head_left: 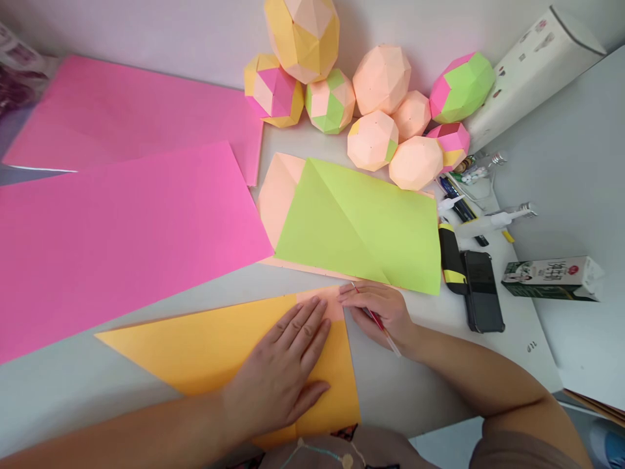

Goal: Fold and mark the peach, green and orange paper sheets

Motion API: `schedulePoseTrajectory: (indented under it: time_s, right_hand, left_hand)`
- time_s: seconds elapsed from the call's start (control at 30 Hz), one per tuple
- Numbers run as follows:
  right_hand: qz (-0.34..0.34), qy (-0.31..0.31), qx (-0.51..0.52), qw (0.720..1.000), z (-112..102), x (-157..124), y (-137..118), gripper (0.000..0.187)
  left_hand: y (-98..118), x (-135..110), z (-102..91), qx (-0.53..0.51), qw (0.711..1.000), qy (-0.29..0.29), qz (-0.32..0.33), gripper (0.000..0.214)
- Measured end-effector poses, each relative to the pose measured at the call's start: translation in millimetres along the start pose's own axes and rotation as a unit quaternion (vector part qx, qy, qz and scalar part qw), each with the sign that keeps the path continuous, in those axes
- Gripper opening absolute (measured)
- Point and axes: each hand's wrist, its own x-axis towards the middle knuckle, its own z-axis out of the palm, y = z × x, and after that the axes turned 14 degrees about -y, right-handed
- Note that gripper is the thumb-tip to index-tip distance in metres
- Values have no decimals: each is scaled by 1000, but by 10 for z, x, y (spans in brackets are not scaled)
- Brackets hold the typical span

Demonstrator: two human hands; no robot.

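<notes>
My left hand (pixel 280 368) lies flat with fingers spread on a yellow-orange sheet of paper (pixel 205 342). Its fingertips press on a small peach paper piece (pixel 334 307) at the sheet's top right corner. A slim red pen (pixel 375 319) with a clear end is pinched in my right hand (pixel 390 309), its tip near the top edge of the peach piece. Just beyond that hand, a creased lime green sheet (pixel 361 221) rests over peach paper (pixel 279 195).
Large pink sheets (pixel 122 241) cover the left side. Several faceted paper balls (pixel 381 78) stand at the back wall. On the right are a phone (pixel 483 293), a black-and-yellow utility knife (pixel 452 257), a glue bottle (pixel 488 223), a drink carton (pixel 554 279) and a white roll (pixel 530 75).
</notes>
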Motion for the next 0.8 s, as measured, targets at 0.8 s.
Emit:
schedulePoseTrajectory:
  time_s: [0.8]
  right_hand:
    - [67,5,102,993,-107,165,-147,18]
  left_hand:
    - [6,42,-36,30,999,-13,-9,68]
